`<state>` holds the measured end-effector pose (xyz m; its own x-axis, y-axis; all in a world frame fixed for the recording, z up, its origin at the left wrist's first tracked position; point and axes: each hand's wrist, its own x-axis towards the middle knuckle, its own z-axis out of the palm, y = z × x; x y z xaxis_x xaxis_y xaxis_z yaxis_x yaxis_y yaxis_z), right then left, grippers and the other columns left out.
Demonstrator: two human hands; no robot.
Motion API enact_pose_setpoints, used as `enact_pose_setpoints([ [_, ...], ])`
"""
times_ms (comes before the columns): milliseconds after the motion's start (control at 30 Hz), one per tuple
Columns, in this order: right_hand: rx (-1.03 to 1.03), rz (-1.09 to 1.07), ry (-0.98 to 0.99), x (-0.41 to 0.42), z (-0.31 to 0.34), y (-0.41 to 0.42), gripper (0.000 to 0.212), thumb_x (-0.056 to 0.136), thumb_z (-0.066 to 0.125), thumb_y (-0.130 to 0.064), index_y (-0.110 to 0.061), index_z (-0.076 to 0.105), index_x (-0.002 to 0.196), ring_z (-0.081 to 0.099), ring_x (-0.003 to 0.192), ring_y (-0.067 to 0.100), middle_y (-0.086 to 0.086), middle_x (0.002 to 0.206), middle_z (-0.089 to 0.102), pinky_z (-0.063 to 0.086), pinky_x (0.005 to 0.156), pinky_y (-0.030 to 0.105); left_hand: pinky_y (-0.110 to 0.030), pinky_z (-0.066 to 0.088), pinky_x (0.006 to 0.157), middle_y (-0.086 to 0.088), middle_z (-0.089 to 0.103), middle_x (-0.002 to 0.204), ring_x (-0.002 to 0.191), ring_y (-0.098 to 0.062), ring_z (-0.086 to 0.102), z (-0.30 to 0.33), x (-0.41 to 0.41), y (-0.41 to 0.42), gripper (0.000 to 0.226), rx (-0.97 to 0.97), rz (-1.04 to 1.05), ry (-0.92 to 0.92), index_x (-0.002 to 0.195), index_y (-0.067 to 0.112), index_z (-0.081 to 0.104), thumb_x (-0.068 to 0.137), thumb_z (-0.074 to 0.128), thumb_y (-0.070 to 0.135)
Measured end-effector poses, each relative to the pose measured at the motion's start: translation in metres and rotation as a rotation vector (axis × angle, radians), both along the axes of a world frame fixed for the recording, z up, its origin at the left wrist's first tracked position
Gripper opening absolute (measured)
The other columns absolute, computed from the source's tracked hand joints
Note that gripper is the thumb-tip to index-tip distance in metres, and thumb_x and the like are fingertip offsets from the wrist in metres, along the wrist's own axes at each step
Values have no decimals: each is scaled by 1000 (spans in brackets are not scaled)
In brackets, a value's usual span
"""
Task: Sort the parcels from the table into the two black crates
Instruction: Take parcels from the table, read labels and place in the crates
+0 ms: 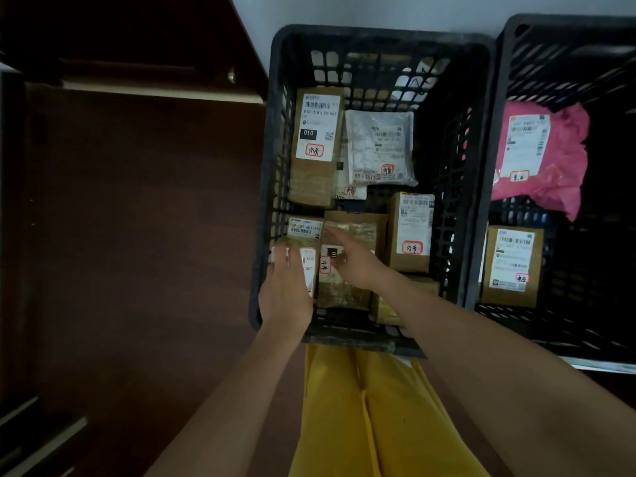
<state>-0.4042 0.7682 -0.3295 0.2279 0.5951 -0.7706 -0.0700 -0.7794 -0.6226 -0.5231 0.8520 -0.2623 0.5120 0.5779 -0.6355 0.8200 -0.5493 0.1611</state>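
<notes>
Two black lattice crates stand side by side on the floor. The left crate (265, 187) holds several brown cardboard parcels with white labels and a white plastic mailer (380, 148). My left hand (285, 290) lies with straight fingers on a small labelled box (309, 270) at the crate's near left corner. My right hand (354, 261) rests with relaxed fingers on a brown box (347, 232) beside it. The right crate (495, 98) holds a pink mailer (557, 156) and a brown box (512, 266).
Dark red-brown wooden furniture (137, 218) fills the left side, with a pale wall behind the crates. My yellow trousers (361, 414) show below the left crate's near rim. A tall brown box (316, 146) lies at the far left of that crate.
</notes>
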Motion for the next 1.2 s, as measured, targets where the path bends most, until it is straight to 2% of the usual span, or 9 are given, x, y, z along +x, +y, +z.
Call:
enact_pose_setpoints([
  [67,-15,67,-107,7,-8,-1,84,93,54,6,-32,14,157,14,150,21,3,165,0,22,103,15,-40,54,87,4,9,160,128,-23,46,-9,1,7,76,-55,-24,-55,153,26,20,92,60,6],
  [167,-74,128,-137,19,-18,-3,94,91,55,8,-36,4,157,10,151,21,0,165,-13,28,99,18,-43,47,100,1,20,160,137,-24,38,-25,3,17,56,-97,-65,-40,150,23,32,99,53,17],
  [400,-102,136,-251,31,-28,-6,74,90,54,3,-16,24,155,35,139,28,9,157,20,37,110,31,-38,47,89,-4,43,140,119,-23,50,-40,16,19,45,-81,-75,-43,141,18,49,98,51,5],
  [500,-107,157,-250,31,-27,-6,70,90,53,-1,-15,27,154,35,138,28,10,156,21,38,109,32,-38,38,103,-9,37,149,130,-28,42,-52,21,24,52,-136,-80,22,149,16,37,99,49,4],
  [600,-126,185,-177,30,-27,-9,75,94,54,-7,-19,17,157,17,148,25,6,164,5,25,114,27,-39,35,108,-11,31,154,136,-27,37,-56,24,32,58,-185,-108,69,152,15,30,99,50,4],
  [700,-123,149,-92,28,-17,-13,74,97,53,-9,-24,12,158,3,152,22,0,165,-7,20,117,27,-36,28,116,-5,6,164,146,-24,23,-49,21,33,74,-216,-154,93,156,14,15,95,52,-3],
  [800,-112,131,-36,22,1,-22,78,98,55,-14,-32,6,157,2,152,22,-1,165,-12,20,115,26,-31,30,112,3,-6,164,146,-20,22,-33,17,28,82,-238,-140,61,157,15,7,93,54,-5],
  [1000,-86,133,-126,16,49,-48,82,96,59,-17,-32,7,157,5,152,21,-1,165,-10,19,113,24,-37,35,111,-1,-3,164,144,-25,26,7,8,23,79,-207,-134,-25,156,18,11,93,55,1],
  [1200,-223,231,-392,10,110,-74,85,94,63,-27,-42,6,155,-12,150,32,-3,164,-17,3,119,59,-55,11,120,-7,-19,162,150,-34,-6,60,19,15,84,40,-427,101,156,25,-5,98,55,22],
])
